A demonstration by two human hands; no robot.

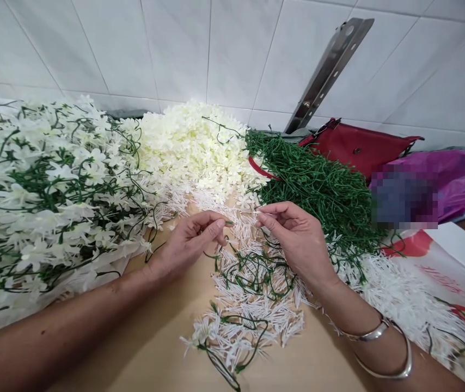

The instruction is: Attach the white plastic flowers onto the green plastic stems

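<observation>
Pinching a green stem point(230, 222) over white stamens point(257, 314).
Holding the stem between left hand point(187, 242) fingertips, above the surface point(167, 326); gripping a thin piece point(256, 209), too small to identify, in the right hand point(298, 239), finger and thumb together. Working between white flowers point(65, 172) at left and a green pile point(318, 179) at right, facing pale petals point(191, 147).

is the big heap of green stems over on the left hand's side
No, the heap of green stems lies just beyond the right hand, on that side.
</observation>
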